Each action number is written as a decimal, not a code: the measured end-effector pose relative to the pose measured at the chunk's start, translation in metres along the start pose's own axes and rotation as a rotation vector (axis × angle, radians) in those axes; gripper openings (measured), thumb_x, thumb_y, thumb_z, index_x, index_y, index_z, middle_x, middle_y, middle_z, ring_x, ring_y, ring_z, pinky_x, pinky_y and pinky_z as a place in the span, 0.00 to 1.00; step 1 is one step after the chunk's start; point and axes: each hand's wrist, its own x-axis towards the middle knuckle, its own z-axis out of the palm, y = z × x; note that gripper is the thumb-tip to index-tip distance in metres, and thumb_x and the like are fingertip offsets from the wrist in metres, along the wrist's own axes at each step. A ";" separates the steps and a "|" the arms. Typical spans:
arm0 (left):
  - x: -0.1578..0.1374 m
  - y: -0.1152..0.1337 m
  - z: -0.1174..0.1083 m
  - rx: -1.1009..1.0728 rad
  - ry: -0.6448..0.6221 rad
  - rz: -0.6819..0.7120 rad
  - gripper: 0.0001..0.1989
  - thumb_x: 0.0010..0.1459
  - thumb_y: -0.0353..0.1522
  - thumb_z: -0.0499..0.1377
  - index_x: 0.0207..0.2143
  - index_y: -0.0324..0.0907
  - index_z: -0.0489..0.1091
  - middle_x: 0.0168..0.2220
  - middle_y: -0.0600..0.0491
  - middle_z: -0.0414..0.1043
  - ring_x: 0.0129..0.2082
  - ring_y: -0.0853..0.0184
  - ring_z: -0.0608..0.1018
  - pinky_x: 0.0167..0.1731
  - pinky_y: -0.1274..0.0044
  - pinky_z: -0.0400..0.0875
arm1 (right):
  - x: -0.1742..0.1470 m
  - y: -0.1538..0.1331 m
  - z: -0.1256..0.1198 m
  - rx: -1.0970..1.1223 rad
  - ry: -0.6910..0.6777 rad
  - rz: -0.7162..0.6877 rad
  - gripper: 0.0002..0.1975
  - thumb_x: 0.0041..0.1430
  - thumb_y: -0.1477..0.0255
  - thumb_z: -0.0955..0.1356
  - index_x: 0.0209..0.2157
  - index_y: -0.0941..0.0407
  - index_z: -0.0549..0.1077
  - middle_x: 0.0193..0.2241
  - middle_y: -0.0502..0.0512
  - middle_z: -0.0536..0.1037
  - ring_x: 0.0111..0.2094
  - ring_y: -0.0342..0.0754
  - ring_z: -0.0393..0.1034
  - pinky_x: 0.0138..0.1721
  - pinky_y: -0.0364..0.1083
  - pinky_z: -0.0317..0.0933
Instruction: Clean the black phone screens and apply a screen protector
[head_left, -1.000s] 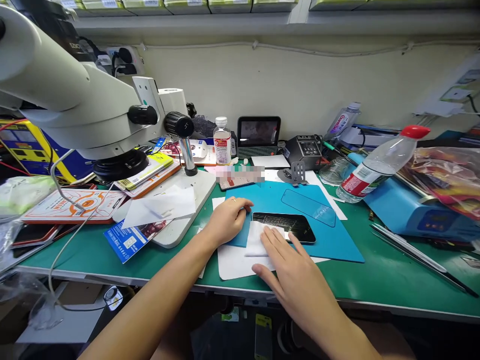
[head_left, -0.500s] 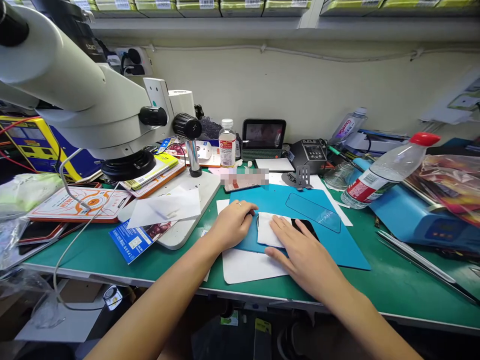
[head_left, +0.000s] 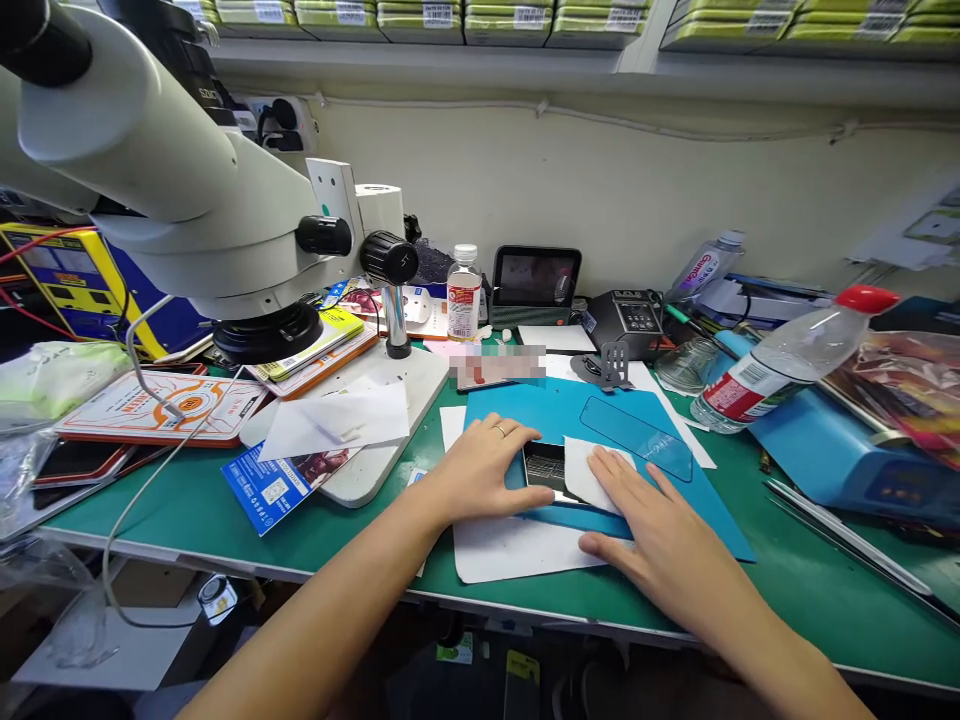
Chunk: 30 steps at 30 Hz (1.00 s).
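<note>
A dark, glossy smartphone (head_left: 545, 468) lies on the blue mat (head_left: 701, 510), its right part covered by a folded white wipe (head_left: 589, 470). My left hand (head_left: 487, 468) grips the phone's left end, thumb along the near edge and fingers at the far edge. With fingers stretched over the wipe, my right hand (head_left: 637, 505) presses it against the screen; its thumb rests apart, nearer to me. Just beyond my right hand lies a clear, black-edged screen protector (head_left: 637, 438). White paper (head_left: 517, 550) sticks out from under the mat's near edge.
A microscope (head_left: 225, 220) overhangs the left side, near boxes and loose papers. Metal tweezers (head_left: 847, 535) and a tilted, red-capped bottle (head_left: 795, 360) are at the right. Behind the mat stand a small bottle (head_left: 463, 295) and a small display (head_left: 536, 280). The green table's front edge runs close to me.
My right hand has slid the wipe rightward along the phone, uncovering its left part. My left hand has moved onto the phone's left end, its thumb now spread out. The view has shifted slightly.
</note>
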 end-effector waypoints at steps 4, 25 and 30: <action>-0.001 -0.004 -0.001 0.004 -0.037 0.019 0.36 0.55 0.50 0.67 0.60 0.41 0.65 0.56 0.44 0.72 0.54 0.51 0.71 0.54 0.60 0.68 | -0.018 0.002 -0.001 0.011 0.001 -0.005 0.44 0.67 0.45 0.60 0.72 0.60 0.51 0.66 0.64 0.64 0.65 0.63 0.63 0.59 0.66 0.64; -0.001 -0.004 0.005 -0.010 -0.054 -0.050 0.30 0.58 0.46 0.66 0.58 0.42 0.66 0.55 0.48 0.74 0.53 0.53 0.70 0.53 0.61 0.68 | -0.002 -0.007 -0.016 0.150 -0.255 0.289 0.47 0.65 0.41 0.58 0.69 0.66 0.58 0.69 0.67 0.57 0.70 0.62 0.51 0.68 0.67 0.50; 0.000 -0.005 0.007 -0.016 -0.049 -0.056 0.32 0.57 0.48 0.66 0.58 0.43 0.66 0.54 0.47 0.73 0.53 0.53 0.70 0.53 0.62 0.68 | -0.022 -0.016 -0.022 0.160 -0.217 0.290 0.49 0.64 0.39 0.56 0.69 0.64 0.58 0.69 0.66 0.58 0.70 0.64 0.51 0.68 0.69 0.49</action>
